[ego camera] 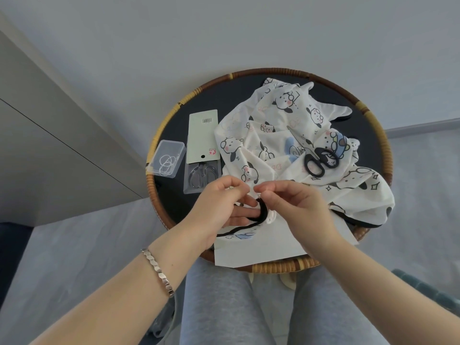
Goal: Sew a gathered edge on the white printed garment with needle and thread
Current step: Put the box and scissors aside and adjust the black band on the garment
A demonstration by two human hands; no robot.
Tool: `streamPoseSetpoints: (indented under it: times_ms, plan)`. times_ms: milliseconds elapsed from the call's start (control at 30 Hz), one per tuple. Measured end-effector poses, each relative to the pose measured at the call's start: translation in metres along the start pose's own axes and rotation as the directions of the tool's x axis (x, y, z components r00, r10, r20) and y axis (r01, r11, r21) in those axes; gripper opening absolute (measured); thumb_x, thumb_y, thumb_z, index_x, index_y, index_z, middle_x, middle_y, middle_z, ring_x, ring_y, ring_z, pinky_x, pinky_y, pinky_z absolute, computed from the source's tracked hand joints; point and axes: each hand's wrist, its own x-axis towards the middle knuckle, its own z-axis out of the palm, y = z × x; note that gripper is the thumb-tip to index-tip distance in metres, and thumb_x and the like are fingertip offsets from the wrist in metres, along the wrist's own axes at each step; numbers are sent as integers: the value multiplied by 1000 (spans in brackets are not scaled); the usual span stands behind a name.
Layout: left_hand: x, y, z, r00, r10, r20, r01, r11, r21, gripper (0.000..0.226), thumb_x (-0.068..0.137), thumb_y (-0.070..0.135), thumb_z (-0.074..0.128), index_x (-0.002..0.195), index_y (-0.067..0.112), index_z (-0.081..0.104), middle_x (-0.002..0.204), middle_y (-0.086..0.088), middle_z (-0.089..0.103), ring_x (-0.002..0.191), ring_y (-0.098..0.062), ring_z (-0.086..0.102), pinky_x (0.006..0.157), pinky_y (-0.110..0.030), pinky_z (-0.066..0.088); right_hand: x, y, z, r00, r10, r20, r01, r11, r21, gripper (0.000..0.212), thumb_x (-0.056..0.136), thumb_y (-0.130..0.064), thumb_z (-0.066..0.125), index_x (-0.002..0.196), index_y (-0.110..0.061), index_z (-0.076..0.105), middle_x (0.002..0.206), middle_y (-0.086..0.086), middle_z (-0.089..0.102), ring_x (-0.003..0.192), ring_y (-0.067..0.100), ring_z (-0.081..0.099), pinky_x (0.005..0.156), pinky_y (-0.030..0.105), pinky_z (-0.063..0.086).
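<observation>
The white printed garment (281,135) with cartoon dogs lies bunched across the round table's right half. Its black-trimmed edge (262,212) is folded over the fingers of my left hand (219,207), which pinches the cloth between thumb and forefinger. My right hand (293,205) meets it fingertip to fingertip and pinches something small at the same spot of the edge. Needle and thread are too fine to make out. Black-handled scissors (319,160) lie on top of the garment.
The round rattan-rimmed table (159,135) stands over my lap. On its left sit a clear plastic box (168,158) with white elastic thread and a blister pack (202,150) with small scissors. A white paper sheet (261,247) lies at the near edge.
</observation>
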Motion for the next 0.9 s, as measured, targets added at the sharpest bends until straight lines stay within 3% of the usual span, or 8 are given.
streamPoseSetpoints:
  times_ms: [200, 400, 500, 800, 900]
  plan:
    - [-1, -1, 0, 997, 46, -59, -46, 999, 3, 13, 95, 15, 49, 84, 15, 56, 65, 1, 65, 61, -14, 70, 41, -17, 43, 3, -4, 1, 997, 69, -28, -67, 995, 78, 19, 82, 0, 62, 72, -15, 67, 60, -6, 67, 52, 2, 53, 54, 15, 43]
    - [-3, -3, -2, 955, 295, 14, -286, 913, 290, 12, 95, 18, 48, 84, 16, 53, 71, -2, 63, 63, -25, 68, 44, -21, 48, 10, -7, -5, 931, 366, 12, -366, 929, 62, 8, 79, -8, 69, 85, -11, 66, 58, -4, 66, 56, 8, 55, 57, 16, 48]
    - [-4, -1, -4, 939, 338, 66, -339, 870, 359, 13, 94, 18, 49, 82, 19, 53, 70, -1, 63, 56, -21, 66, 45, -24, 48, 11, -10, -7, 899, 434, 55, -437, 898, 53, 8, 78, -8, 70, 85, -8, 65, 60, 0, 67, 51, 7, 54, 53, 15, 50]
    - [-6, 9, -5, 901, 369, 226, -430, 707, 561, 10, 94, 22, 51, 85, 22, 57, 75, -8, 63, 53, -17, 65, 47, -19, 49, 10, -14, -5, 911, 386, 146, -370, 920, -125, 5, 79, -10, 69, 76, -10, 72, 62, -2, 65, 53, 1, 53, 56, 13, 48]
    - [-5, 13, -7, 928, 308, 212, -374, 784, 496, 10, 94, 20, 50, 99, 20, 59, 73, -7, 62, 56, -20, 67, 47, -20, 51, 10, -13, -6, 917, 371, 146, -363, 928, -80, 5, 80, -9, 67, 76, -9, 70, 62, -2, 64, 54, 4, 53, 56, 14, 48]
